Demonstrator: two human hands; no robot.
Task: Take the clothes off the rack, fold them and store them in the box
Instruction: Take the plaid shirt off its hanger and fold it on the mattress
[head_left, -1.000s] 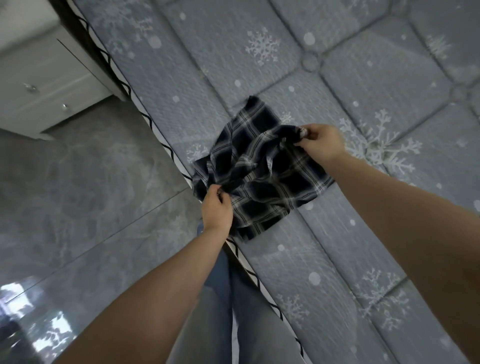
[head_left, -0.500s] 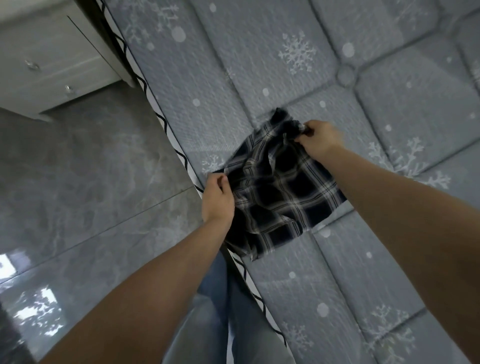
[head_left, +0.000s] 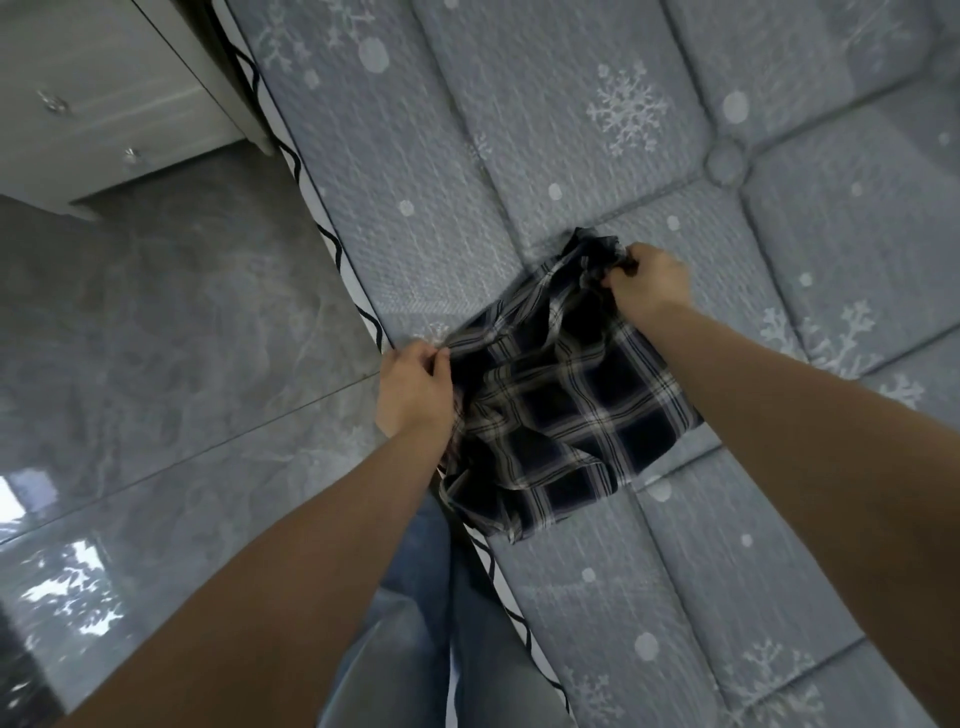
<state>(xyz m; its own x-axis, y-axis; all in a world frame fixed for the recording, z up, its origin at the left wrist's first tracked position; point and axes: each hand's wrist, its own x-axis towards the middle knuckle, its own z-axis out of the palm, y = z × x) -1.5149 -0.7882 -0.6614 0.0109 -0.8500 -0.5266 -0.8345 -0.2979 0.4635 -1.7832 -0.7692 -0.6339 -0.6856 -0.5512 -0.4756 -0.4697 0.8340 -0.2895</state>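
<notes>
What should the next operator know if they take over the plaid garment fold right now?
Left hand: pinching the plaid garment at its near-left edge, by the mattress border.
Right hand: gripping a bunched far corner of it.
Garment: lying on the grey snowflake mattress, partly folded and rumpled, its near end overhanging the edge.
Done: garment is off the rack and on the mattress.
Left: flatten it, finish the fold, store it. Neither rack nor box is in view.

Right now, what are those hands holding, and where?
Both grip the plaid garment: left hand its near-left edge, right hand its bunched far corner.
</notes>
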